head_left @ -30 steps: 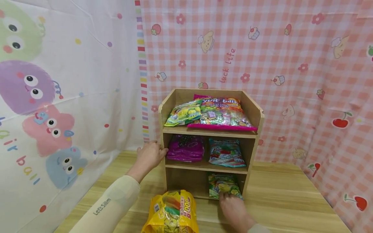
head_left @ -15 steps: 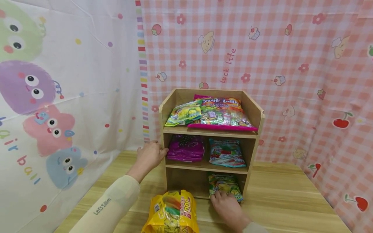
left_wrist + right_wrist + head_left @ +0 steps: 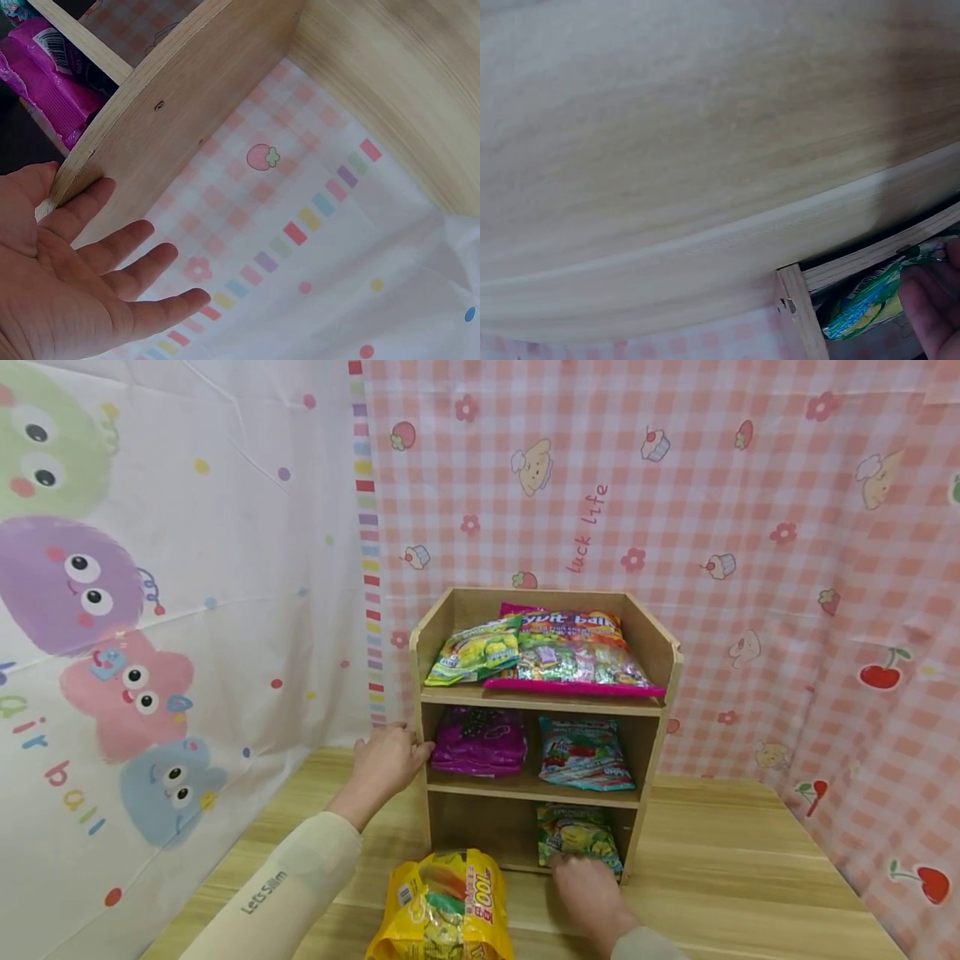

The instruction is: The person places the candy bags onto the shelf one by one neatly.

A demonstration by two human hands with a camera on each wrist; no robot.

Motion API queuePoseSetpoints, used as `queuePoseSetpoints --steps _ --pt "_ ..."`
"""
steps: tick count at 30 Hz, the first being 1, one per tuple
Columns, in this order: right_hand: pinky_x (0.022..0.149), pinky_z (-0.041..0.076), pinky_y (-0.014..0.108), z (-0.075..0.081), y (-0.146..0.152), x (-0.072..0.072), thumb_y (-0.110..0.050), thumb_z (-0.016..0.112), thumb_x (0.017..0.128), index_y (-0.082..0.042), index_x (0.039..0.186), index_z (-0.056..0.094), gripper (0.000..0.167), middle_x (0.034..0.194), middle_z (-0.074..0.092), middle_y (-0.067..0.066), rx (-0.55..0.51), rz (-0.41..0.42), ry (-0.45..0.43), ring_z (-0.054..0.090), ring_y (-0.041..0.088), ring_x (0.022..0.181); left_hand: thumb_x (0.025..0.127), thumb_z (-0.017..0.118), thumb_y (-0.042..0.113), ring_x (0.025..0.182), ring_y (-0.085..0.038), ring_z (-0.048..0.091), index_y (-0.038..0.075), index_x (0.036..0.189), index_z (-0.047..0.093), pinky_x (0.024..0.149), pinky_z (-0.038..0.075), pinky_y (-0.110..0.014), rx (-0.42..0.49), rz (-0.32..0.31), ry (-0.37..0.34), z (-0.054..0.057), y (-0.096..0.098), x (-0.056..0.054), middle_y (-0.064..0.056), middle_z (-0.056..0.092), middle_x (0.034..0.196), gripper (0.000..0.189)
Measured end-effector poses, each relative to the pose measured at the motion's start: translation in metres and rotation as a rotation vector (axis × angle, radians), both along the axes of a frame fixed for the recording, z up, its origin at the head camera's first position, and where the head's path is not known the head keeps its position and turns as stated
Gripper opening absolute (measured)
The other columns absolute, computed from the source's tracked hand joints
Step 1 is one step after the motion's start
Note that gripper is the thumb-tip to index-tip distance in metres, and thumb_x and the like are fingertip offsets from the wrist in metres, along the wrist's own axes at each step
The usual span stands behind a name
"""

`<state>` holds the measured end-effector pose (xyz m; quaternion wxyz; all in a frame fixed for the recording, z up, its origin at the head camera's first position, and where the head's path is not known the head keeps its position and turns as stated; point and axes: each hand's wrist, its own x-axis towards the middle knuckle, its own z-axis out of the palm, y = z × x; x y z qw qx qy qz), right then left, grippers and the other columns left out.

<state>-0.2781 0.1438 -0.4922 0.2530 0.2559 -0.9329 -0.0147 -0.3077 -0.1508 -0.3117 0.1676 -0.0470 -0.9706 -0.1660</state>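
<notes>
My left hand point(image 3: 386, 764) grips the front edge of the small wooden shelf point(image 3: 528, 700) at its left side. In the left wrist view the thumb and index finger pinch the shelf's side panel point(image 3: 161, 112), and the other fingers point(image 3: 161, 307) stretch out loosely. My right hand point(image 3: 588, 889) is at the lowest level, with fingers curled at the front end of a green and yellow candy bag point(image 3: 577, 835). The right wrist view shows this candy bag point(image 3: 862, 304) against the fingers point(image 3: 926, 311); the fingertips are partly hidden.
A big yellow candy bag point(image 3: 450, 906) stands on the wooden table point(image 3: 720, 868) before the shelf. The middle level holds a purple bag point(image 3: 480, 743) and a teal bag point(image 3: 585, 756). On top lie a pink bag point(image 3: 573, 652) and a green-yellow bag point(image 3: 476, 652).
My right hand has shifted slightly left along the front of the green and yellow candy bag, which has moved a little. The left hand keeps its place on the shelf.
</notes>
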Motion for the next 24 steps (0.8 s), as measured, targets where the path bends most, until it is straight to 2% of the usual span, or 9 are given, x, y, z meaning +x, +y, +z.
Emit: queuePoseSetpoints --steps 5,10,12,16,20,24 --pt "0.043 0.049 0.034 -0.0014 0.0029 -0.0022 0.008 0.073 0.076 -0.007 0.076 0.061 0.019 0.066 0.063 0.003 -0.008 0.012 -0.011 0.06 0.019 0.053 0.098 0.06 0.036 0.105 -0.039 0.061 0.007 0.09 0.071 0.095 0.035 -0.071 -0.003 -0.001 0.003 -0.0009 -0.0003 0.0007 -0.012 0.067 0.112 0.032" --pt "0.047 0.05 0.034 -0.0006 0.0051 -0.0033 0.008 0.071 0.074 -0.008 0.07 0.06 0.02 0.066 0.061 0.004 0.008 0.038 -0.015 0.06 0.02 0.055 0.098 0.06 0.035 0.104 -0.038 0.062 0.008 0.089 0.072 0.093 0.036 -0.071 -0.004 -0.003 0.009 -0.0015 -0.0003 0.0006 -0.012 0.068 0.111 0.032" --pt "0.05 0.051 0.035 0.0001 0.0063 -0.0028 0.007 0.072 0.073 -0.008 0.07 0.061 0.019 0.071 0.06 0.004 0.033 0.038 -0.032 0.061 0.021 0.061 0.098 0.06 0.035 0.104 -0.038 0.062 0.008 0.089 0.072 0.093 0.037 -0.07 -0.006 -0.004 0.011 -0.0016 -0.0004 0.0002 -0.012 0.068 0.111 0.031" --pt "0.061 0.054 0.037 0.0005 0.0082 -0.0001 0.003 0.075 0.074 -0.007 0.078 0.067 0.014 0.086 0.061 0.008 0.101 0.034 -0.059 0.061 0.025 0.077 0.098 0.06 0.035 0.104 -0.039 0.062 0.008 0.089 0.072 0.093 0.037 -0.071 -0.013 -0.004 0.018 -0.001 -0.0001 -0.0005 -0.012 0.068 0.111 0.031" --pt "0.07 0.055 0.041 -0.0008 0.0089 0.0029 0.003 0.076 0.075 -0.005 0.087 0.069 0.016 0.101 0.06 0.013 0.137 0.035 -0.058 0.06 0.029 0.089 0.098 0.06 0.035 0.105 -0.039 0.062 0.007 0.089 0.072 0.094 0.036 -0.071 -0.014 -0.005 0.018 -0.0006 0.0 -0.0012 -0.012 0.067 0.113 0.031" --pt "0.075 0.055 0.043 -0.0037 0.0085 0.0052 0.001 0.075 0.077 -0.004 0.097 0.069 0.021 0.104 0.058 0.013 0.153 0.059 -0.039 0.059 0.028 0.093 0.097 0.061 0.035 0.102 -0.038 0.063 0.008 0.088 0.071 0.093 0.038 -0.07 -0.014 -0.003 0.02 -0.0011 -0.0001 -0.0007 -0.011 0.068 0.109 0.031"
